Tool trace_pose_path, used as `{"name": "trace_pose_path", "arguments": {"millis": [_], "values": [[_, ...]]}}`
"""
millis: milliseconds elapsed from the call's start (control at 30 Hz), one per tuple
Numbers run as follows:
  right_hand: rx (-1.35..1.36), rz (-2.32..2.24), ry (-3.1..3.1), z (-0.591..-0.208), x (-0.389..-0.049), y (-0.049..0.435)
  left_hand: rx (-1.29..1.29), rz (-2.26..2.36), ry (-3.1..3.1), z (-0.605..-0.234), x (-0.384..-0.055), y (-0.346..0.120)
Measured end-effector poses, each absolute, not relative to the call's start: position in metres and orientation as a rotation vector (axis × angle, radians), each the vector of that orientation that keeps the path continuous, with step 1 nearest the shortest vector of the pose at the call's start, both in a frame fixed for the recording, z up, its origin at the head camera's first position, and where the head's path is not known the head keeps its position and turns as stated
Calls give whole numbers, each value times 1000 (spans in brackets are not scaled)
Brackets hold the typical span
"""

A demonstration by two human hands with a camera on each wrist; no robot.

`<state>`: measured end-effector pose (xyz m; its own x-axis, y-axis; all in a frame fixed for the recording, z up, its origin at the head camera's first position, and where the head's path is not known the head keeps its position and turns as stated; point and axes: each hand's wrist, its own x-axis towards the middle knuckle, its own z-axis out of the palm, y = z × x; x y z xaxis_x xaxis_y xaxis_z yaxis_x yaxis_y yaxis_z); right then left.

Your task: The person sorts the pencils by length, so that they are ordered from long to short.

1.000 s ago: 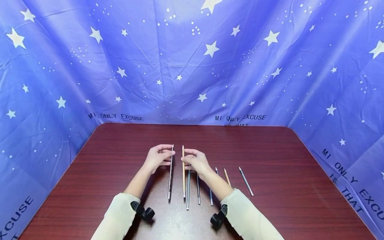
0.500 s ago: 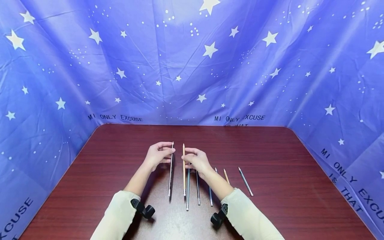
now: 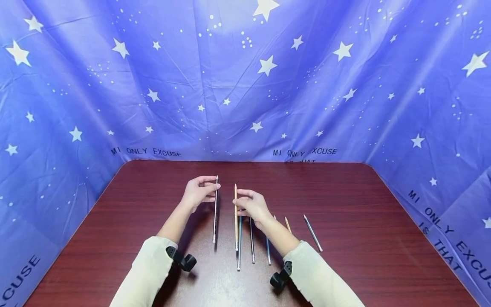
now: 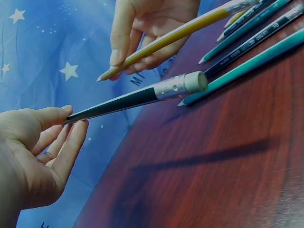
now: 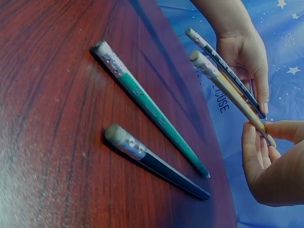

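My left hand [image 3: 197, 194] pinches a dark pencil [image 3: 215, 213] near its sharpened tip. In the left wrist view that dark pencil [image 4: 118, 104] hangs above the table, its white eraser end toward the camera and its shadow below. To its right, my right hand [image 3: 254, 207] pinches a yellow pencil [image 3: 236, 226] close to the point, between thumb and fingers. The right wrist view has the yellow pencil [image 5: 232, 92] above the table too, eraser end toward the camera. Both held pencils stand apart, tips pointing away from me.
Beneath and beside the right hand lie a green pencil [image 5: 156, 118] and a dark pencil [image 5: 173, 173]. Farther right are a blue pencil [image 3: 269, 251], another yellow pencil [image 3: 287, 225] and a bluish pencil [image 3: 313, 233]. A starry blue cloth [image 3: 230, 85] surrounds the brown table [image 3: 153, 183].
My left hand has moved away from me and slightly left with the dark pencil, widening the gap to the yellow one. The right hand has barely moved, and the loose pencils lie unchanged.
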<state>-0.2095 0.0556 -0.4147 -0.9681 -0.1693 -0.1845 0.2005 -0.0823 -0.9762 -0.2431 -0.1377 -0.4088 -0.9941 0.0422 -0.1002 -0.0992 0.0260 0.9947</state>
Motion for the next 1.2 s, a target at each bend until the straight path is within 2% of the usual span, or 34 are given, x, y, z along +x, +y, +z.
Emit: {"name": "trace_pose_path", "arguments": {"millis": [533, 867, 1100, 1200], "values": [[66, -2118, 1951, -416, -214, 65, -90, 2118, 2294, -398, -271, -132], [87, -2157, 1948, -417, -210, 66, -161, 2085, 2379, -403, -292, -135], [47, -2084, 1942, -399, -202, 72, -186, 2032, 2438, -407, -303, -139], [59, -2086, 1943, -406, -207, 73, -193, 2001, 2464, -410, -305, -140]]}}
